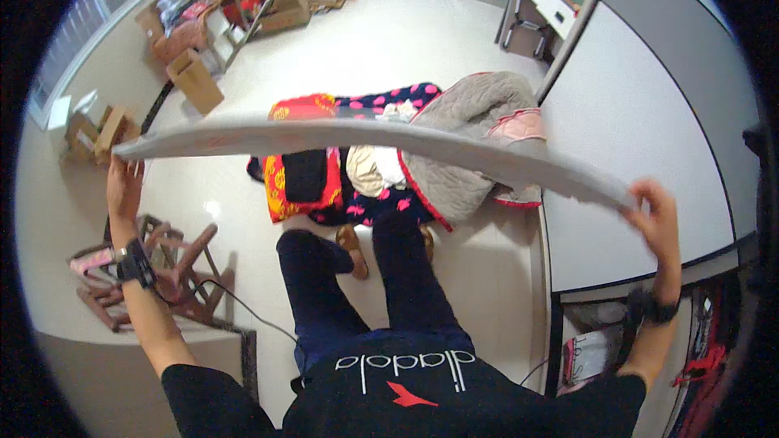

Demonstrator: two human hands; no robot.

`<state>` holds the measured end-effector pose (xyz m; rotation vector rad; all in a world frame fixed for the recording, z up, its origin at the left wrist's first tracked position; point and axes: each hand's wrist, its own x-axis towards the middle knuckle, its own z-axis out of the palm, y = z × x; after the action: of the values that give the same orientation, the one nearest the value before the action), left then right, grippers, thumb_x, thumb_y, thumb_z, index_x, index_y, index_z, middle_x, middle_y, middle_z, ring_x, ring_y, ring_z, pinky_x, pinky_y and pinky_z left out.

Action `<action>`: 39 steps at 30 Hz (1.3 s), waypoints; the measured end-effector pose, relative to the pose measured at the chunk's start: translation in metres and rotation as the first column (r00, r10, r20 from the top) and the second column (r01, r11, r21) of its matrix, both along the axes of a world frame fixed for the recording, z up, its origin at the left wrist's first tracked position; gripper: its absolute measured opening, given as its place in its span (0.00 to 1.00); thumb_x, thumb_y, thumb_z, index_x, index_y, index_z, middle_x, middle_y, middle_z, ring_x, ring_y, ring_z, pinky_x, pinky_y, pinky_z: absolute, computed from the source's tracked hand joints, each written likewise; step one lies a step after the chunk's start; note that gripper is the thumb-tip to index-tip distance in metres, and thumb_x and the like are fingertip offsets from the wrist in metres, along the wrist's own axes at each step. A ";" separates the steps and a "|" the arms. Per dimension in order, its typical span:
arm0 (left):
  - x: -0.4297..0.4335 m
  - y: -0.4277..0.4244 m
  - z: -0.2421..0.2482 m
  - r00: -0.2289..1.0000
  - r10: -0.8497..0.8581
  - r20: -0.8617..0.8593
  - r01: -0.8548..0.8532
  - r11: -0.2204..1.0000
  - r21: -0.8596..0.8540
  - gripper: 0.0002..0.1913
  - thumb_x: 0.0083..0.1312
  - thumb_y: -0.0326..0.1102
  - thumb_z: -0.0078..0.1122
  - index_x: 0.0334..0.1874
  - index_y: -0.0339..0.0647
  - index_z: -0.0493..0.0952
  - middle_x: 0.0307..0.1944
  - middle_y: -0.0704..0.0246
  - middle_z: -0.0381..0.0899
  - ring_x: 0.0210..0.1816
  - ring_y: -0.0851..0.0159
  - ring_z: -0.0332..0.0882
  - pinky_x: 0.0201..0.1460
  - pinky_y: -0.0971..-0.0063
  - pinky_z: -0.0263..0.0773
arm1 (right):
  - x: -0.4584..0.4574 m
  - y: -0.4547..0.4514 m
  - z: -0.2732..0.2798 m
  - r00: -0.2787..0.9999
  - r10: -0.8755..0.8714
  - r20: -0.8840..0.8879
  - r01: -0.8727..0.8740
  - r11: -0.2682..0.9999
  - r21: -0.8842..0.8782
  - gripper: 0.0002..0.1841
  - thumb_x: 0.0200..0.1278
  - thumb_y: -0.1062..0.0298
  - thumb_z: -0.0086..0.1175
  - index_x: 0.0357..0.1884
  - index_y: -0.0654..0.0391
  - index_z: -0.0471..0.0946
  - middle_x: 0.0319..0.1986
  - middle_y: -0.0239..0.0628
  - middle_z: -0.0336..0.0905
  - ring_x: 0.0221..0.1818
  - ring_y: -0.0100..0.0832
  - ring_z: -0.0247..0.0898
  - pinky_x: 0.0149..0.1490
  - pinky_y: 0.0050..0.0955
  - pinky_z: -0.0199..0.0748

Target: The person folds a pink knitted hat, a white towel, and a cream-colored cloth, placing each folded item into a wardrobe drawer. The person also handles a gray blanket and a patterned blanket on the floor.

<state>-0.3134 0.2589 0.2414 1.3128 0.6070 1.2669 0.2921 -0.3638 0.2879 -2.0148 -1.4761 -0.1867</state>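
A long grey cloth (292, 137) is stretched across in front of me at about arm's span, bowed upward by the lens and slightly blurred. My left hand (126, 185) grips its left end, and my right hand (657, 219) pinches the right end. Beyond and below it lies a spread of textiles on the floor. There I see a grey quilted blanket (465, 194) with red trim and a navy cloth with pink dots (395, 97). Left of these is a red and yellow patterned cloth (275, 185), with a folded black cloth (305, 176) on it. Cream cloth (364, 170) lies between them.
Wooden stools (192, 258) stand low at left. Cardboard boxes (195, 82) and mixed piles line the left wall. At right is a white sliding cabinet door (633, 152), with shelves of bags (593, 353) below. A white desk (544, 0) stands at the back right.
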 end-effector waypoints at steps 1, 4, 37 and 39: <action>-0.028 -0.023 -0.027 1.000 0.019 -0.014 -0.019 1.000 -0.004 0.20 0.71 0.50 0.43 0.55 0.42 0.70 0.52 0.69 0.73 0.56 0.67 0.68 0.59 0.69 0.63 | -0.026 -0.017 -0.016 0.989 -0.049 -0.141 0.039 0.997 -0.072 0.22 0.40 0.75 0.65 0.43 0.58 0.75 0.25 0.31 0.74 0.27 0.23 0.68 0.33 0.24 0.70; -0.093 -0.103 -0.112 0.984 -0.108 -0.141 0.080 0.977 -0.196 0.22 0.71 0.51 0.43 0.56 0.41 0.70 0.52 0.67 0.74 0.53 0.66 0.71 0.59 0.68 0.63 | -0.087 -0.043 -0.081 0.925 -0.032 -0.378 -0.144 0.892 -0.428 0.21 0.40 0.71 0.67 0.42 0.57 0.78 0.30 0.38 0.79 0.32 0.32 0.76 0.35 0.31 0.75; 0.061 -0.392 -0.251 0.879 -0.208 0.429 0.325 -0.398 -0.858 0.19 0.69 0.33 0.48 0.54 0.23 0.62 0.54 0.46 0.67 0.55 0.53 0.72 0.60 0.64 0.71 | -0.116 -0.034 -0.258 0.794 0.325 -0.514 -0.580 0.152 -0.800 0.10 0.35 0.74 0.61 0.26 0.53 0.76 0.25 0.40 0.76 0.33 0.45 0.74 0.34 0.40 0.70; 0.065 -0.394 -0.261 0.880 -0.170 0.443 0.351 -0.396 -0.849 0.18 0.70 0.35 0.46 0.53 0.25 0.63 0.53 0.48 0.69 0.54 0.53 0.73 0.59 0.64 0.72 | -0.120 -0.035 -0.267 0.811 0.304 -0.500 -0.557 0.138 -0.819 0.10 0.35 0.73 0.62 0.25 0.53 0.76 0.25 0.41 0.76 0.34 0.46 0.74 0.35 0.39 0.70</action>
<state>-0.2480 -0.1354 -0.0197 -0.2503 0.8444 -0.0340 0.1719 -0.3991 0.0207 -2.0732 -2.2288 1.5490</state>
